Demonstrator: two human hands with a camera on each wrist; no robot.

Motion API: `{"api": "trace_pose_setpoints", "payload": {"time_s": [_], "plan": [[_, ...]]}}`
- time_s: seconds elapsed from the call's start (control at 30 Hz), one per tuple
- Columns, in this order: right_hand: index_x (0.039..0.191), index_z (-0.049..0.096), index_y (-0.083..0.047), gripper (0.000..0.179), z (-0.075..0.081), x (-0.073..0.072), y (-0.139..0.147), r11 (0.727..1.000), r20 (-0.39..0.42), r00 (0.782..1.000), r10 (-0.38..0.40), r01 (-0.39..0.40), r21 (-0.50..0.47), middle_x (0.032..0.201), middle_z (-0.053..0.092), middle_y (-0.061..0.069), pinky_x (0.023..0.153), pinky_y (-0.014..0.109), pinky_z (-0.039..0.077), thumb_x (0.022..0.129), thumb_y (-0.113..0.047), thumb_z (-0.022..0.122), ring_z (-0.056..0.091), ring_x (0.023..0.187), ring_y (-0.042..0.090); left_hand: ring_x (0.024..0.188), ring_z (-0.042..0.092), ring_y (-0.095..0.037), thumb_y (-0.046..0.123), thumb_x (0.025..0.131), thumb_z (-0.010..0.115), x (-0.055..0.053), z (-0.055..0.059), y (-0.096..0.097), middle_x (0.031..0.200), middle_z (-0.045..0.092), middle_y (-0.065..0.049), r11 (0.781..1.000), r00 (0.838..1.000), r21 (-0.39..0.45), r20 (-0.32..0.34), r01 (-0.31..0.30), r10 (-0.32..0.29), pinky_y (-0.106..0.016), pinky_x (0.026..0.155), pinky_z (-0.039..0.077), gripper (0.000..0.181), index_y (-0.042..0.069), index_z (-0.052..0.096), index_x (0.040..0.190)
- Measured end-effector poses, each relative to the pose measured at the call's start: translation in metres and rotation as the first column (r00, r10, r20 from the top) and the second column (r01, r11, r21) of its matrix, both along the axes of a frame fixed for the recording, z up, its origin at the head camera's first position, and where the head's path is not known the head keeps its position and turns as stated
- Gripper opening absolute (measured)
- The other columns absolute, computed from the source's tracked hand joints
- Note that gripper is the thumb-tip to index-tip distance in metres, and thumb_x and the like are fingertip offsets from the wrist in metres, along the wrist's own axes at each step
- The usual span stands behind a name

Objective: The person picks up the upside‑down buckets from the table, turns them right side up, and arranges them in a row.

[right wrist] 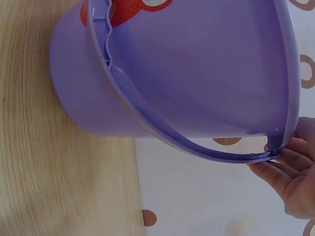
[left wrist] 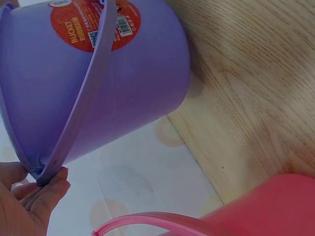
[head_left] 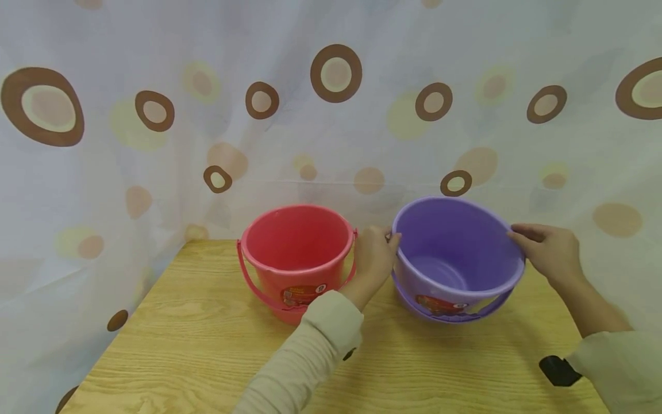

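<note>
A purple bucket, with its mouth tipped slightly toward me, is between my two hands at the right of the table. My left hand pinches its rim at the left handle joint; in the left wrist view, thumb and fingers close round that joint. On the opposite side my right hand grips the rim, its fingers under the other handle joint. The purple handle hangs down the front, over a red label. A red bucket stands upright to the left, its handle lowered in front.
Both buckets are on a wood-grain table. Behind and at the left hangs a white curtain with brown and yellow circles. The red bucket sits close beside my left forearm.
</note>
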State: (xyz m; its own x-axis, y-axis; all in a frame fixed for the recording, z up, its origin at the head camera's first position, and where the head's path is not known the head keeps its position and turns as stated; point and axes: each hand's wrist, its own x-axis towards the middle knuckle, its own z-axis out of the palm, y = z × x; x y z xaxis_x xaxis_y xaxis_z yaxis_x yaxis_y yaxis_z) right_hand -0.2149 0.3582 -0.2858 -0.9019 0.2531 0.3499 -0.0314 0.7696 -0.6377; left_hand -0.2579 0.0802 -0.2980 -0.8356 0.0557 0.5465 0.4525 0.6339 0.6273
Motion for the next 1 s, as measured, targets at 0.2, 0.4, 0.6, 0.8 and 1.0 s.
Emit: {"api": "trace_pose_setpoints", "payload": {"time_s": [0.2,0.4,0.6,0.8,1.0], "plan": [[0.118,0.055,0.013,0.051,-0.001,-0.008,-0.003,0.992,0.0,1.0,0.03,-0.03,-0.121,0.062,0.042,-0.049,0.055,0.007,0.047,0.09,-0.03,0.059,0.049,0.059,-0.022,0.054,0.051,-0.008,0.018,0.082,0.069,-0.006,0.001,0.001,0.059,0.066,-0.001,0.999,0.999,-0.006,0.026,-0.045,0.045,-0.016,0.045,0.029,0.019,0.011,0.073,0.064],[0.12,0.051,0.016,0.051,-0.004,-0.014,-0.005,0.976,0.004,0.998,0.064,-0.062,-0.209,0.063,0.049,-0.044,0.057,0.008,0.049,0.09,-0.025,0.059,0.055,0.058,-0.016,0.066,0.066,-0.015,0.019,0.082,0.069,-0.012,0.0,0.001,0.071,0.072,-0.002,0.996,0.995,-0.025,0.039,-0.09,0.091,-0.02,0.051,0.042,0.01,0.014,0.078,0.081],[0.12,0.05,0.017,0.051,-0.007,-0.019,-0.008,0.974,0.011,0.998,0.066,-0.062,-0.217,0.061,0.05,-0.041,0.057,0.009,0.049,0.091,-0.024,0.057,0.055,0.059,-0.015,0.067,0.065,-0.015,0.019,0.083,0.068,-0.018,0.0,0.0,0.071,0.072,-0.001,0.996,0.993,-0.014,0.078,-0.09,0.091,-0.022,0.052,0.042,0.011,0.014,0.078,0.08],[0.12,0.053,0.013,0.051,-0.008,-0.021,-0.01,0.979,0.034,0.998,0.062,-0.054,-0.196,0.062,0.048,-0.041,0.058,0.009,0.049,0.092,-0.029,0.055,0.053,0.061,-0.016,0.056,0.052,-0.011,0.019,0.083,0.067,-0.02,0.0,0.0,0.059,0.064,-0.001,0.996,0.992,-0.012,0.083,-0.092,0.093,-0.02,0.047,0.033,0.021,0.01,0.073,0.065],[0.119,0.056,0.009,0.051,-0.01,-0.025,-0.013,0.988,0.027,0.998,0.052,-0.047,-0.146,0.066,0.044,-0.042,0.059,0.005,0.045,0.091,-0.033,0.056,0.046,0.066,-0.021,0.062,0.061,-0.016,0.02,0.082,0.069,-0.023,-0.003,0.001,0.066,0.07,-0.002,0.996,0.993,0.004,0.084,-0.089,0.088,-0.023,0.05,0.04,0.016,0.01,0.075,0.071]]}}
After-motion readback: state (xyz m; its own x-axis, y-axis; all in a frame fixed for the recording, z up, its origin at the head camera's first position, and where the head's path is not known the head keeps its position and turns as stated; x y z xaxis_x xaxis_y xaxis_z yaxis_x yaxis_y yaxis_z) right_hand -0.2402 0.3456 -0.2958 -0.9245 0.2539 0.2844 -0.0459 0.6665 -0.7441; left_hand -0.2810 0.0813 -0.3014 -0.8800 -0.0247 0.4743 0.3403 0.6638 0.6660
